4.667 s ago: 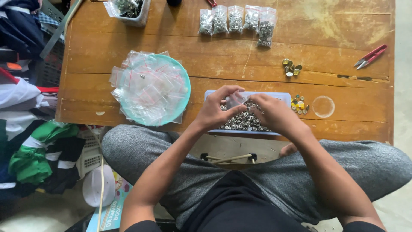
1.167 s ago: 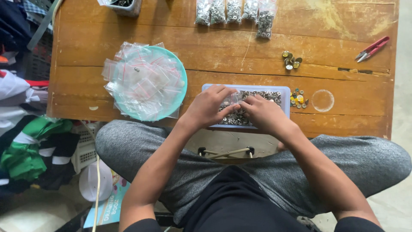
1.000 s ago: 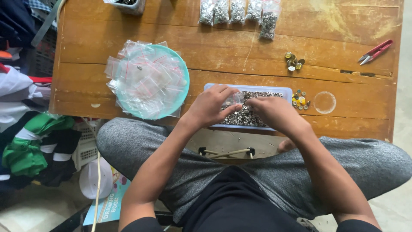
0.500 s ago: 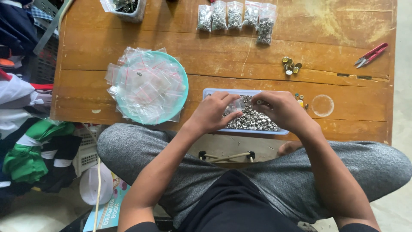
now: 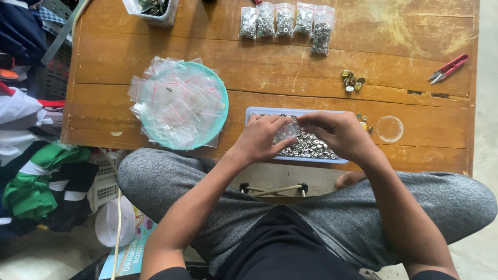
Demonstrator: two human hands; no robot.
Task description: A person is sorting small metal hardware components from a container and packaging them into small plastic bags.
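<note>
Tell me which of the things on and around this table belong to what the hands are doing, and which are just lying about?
In use:
- left hand and right hand, pinching a small clear bag
- blue tray of small metal rings
- teal bowl of empty bags
- filled bags in a row

Lying about:
- red snips
- brass pieces
- clothes pile

- The place looks like a home used for small piecework, not a factory or shop.
- A low, worn wooden table (image 5: 394, 31) serves as the bench, and the person sits cross-legged at it on the floor.
- Folded clothes (image 5: 36, 176) lie piled beside it, with a plastic basket (image 5: 106, 186) and a children's drawing book (image 5: 127, 254).
- Filled little bags (image 5: 285, 21), a bowl of empty bags (image 5: 179, 103) and red snips (image 5: 447, 67) show hand packing.
</note>
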